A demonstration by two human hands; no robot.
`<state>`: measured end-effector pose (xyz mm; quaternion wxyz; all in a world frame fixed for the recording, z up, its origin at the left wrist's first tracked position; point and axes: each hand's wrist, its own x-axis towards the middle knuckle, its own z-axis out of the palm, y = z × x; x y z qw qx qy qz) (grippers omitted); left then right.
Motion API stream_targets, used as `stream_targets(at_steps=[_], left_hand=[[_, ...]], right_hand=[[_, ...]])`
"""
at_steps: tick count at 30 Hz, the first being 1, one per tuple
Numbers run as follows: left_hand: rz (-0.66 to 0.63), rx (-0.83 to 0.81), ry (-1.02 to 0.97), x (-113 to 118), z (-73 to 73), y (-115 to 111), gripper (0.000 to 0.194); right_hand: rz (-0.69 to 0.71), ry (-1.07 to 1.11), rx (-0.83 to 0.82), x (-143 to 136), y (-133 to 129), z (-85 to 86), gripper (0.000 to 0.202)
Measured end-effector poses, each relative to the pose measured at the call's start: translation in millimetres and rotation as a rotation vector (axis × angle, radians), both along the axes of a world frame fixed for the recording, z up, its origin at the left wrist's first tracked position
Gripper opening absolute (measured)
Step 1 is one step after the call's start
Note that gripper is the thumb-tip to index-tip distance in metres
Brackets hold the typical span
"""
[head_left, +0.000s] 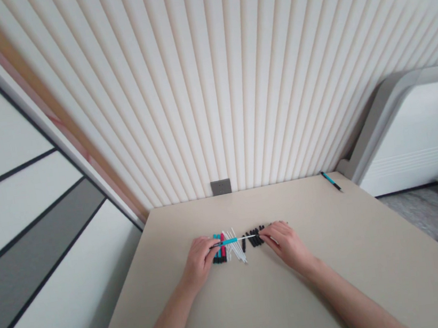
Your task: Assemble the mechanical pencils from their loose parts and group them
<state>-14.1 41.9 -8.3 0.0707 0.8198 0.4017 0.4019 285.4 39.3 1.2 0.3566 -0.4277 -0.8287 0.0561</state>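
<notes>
My left hand [199, 258] pinches a blue and black pen barrel [229, 241] by its dark end. A thin white refill [247, 237] runs from the barrel's right end to the fingertips of my right hand [283, 239], which are closed around its far tip. Beneath them on the table lie blue and red barrels with black ends [224, 255], a loose bundle of white refills [237, 252] and several short black pen parts [254, 239]. The fingers of my right hand partly cover the rightmost black parts.
A complete blue and black pen [331, 182] lies at the back right of the beige table [185, 217]. Behind the table stands a ribbed wall with a dark socket [221, 187]. A white cabinet [58, 292] is at the left, a grey and white headboard [412, 133] at the right.
</notes>
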Motion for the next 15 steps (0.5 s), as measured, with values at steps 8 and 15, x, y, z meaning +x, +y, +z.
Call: stream_targets(at_steps=[8, 15], left_hand=[[-0.018, 0.023, -0.002, -0.3, -0.1, 1.0, 0.014], [-0.023, 0.012, 0.013, -1.8, -3.2, 1.6, 0.015]], right_hand=[[0.015, -0.004, 0.012, -0.4, -0.4, 1.3, 0.019], [0.031, -0.019, 0.013, -3.5, -1.6, 1.4, 0.021]])
